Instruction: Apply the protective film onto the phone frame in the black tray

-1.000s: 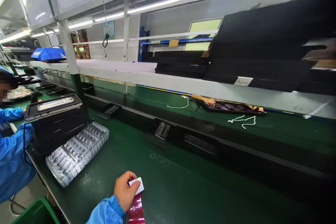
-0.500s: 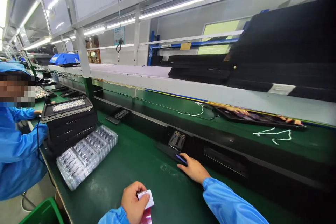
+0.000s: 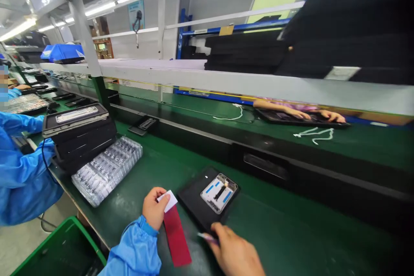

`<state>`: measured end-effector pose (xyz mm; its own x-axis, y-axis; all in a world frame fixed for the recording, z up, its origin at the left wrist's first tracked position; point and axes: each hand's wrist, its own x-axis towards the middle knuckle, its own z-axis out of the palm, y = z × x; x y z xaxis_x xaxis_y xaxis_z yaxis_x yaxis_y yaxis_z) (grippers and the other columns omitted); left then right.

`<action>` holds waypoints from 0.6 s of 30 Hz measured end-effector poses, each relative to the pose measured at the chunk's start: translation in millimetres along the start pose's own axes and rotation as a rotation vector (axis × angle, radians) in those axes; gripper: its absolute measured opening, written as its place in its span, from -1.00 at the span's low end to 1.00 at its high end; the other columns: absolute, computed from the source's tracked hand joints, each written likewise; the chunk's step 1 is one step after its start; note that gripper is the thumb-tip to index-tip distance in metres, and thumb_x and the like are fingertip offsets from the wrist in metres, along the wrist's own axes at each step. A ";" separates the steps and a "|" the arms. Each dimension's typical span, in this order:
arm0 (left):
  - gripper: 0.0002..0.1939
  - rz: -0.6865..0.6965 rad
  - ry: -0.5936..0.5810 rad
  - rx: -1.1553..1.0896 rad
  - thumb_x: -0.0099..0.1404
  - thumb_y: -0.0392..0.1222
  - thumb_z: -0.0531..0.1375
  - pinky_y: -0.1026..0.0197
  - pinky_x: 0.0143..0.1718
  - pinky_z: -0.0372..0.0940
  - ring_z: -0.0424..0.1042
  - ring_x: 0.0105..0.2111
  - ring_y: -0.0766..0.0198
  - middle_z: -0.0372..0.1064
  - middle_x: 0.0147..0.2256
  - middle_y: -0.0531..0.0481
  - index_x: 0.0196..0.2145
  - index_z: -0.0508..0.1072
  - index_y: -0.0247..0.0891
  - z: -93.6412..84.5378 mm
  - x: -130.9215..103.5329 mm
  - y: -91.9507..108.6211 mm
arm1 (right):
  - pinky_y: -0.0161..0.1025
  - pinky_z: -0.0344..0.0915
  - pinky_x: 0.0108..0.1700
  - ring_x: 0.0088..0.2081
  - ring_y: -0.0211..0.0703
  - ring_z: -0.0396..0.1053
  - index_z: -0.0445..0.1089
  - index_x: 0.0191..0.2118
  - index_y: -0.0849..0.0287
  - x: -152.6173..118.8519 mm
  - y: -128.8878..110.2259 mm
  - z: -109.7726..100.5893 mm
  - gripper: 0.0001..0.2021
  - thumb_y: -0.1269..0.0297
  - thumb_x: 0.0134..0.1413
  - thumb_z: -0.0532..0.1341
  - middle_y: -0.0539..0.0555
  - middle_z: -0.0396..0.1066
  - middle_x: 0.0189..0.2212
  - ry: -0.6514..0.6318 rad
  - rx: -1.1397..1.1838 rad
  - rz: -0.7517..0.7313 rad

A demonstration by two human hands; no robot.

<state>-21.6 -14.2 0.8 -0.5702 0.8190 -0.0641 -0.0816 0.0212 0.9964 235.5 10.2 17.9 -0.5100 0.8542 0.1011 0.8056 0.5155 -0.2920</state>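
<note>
A person in blue sleeves works at a green bench. The left hand (image 3: 154, 208) pinches a small white card (image 3: 168, 201) joined to a red strip (image 3: 176, 237) lying on the mat. The right hand (image 3: 233, 253) grips the near edge of a black tray (image 3: 194, 200) with a thin pen-like thing under its fingers; the tray, just right of the strip, carries a small part with blue tabs (image 3: 219, 186). The step looks like setting the tray in place before the strip is applied; next would call for lining the strip up with the part. Clear plastic trays (image 3: 106, 168) lie to the left.
</note>
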 end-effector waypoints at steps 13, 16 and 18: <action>-0.60 0.007 -0.126 -0.126 0.00 -0.01 0.42 0.29 -0.40 0.29 0.38 -0.47 0.32 0.43 -0.43 0.06 -0.27 0.46 -0.27 -39.3 -75.3 20.4 | -0.02 0.49 -0.20 -0.29 0.02 0.55 0.44 -0.19 -0.02 -52.1 8.2 -16.9 -0.77 0.20 0.17 0.03 0.10 0.47 -0.11 -0.042 -0.090 -0.034; -0.73 -0.007 -0.302 -0.053 0.03 -0.14 0.39 0.31 -0.41 0.25 0.35 -0.48 0.35 0.42 -0.44 0.06 -0.32 0.49 -0.28 -21.7 -91.6 33.0 | 0.11 0.52 -0.34 -0.40 0.11 0.53 0.40 -0.28 -0.19 -83.7 5.0 9.0 -0.82 0.11 0.11 0.05 0.05 0.47 -0.27 0.028 0.002 0.030; -0.77 -0.009 -0.428 0.034 0.02 -0.20 0.38 0.31 -0.43 0.23 0.33 -0.50 0.36 0.44 -0.44 0.05 -0.33 0.51 -0.28 -6.1 -101.7 41.0 | 0.19 0.53 -0.37 -0.41 0.17 0.53 0.38 -0.32 -0.30 -102.6 12.7 16.5 -0.89 0.04 0.04 0.11 0.02 0.47 -0.32 0.059 0.144 0.078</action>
<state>28.0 -100.1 47.8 -0.1787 0.9825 -0.0518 -0.0536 0.0428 0.9976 293.1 -72.0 -11.9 -0.4261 0.8957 0.1269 0.7881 0.4365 -0.4340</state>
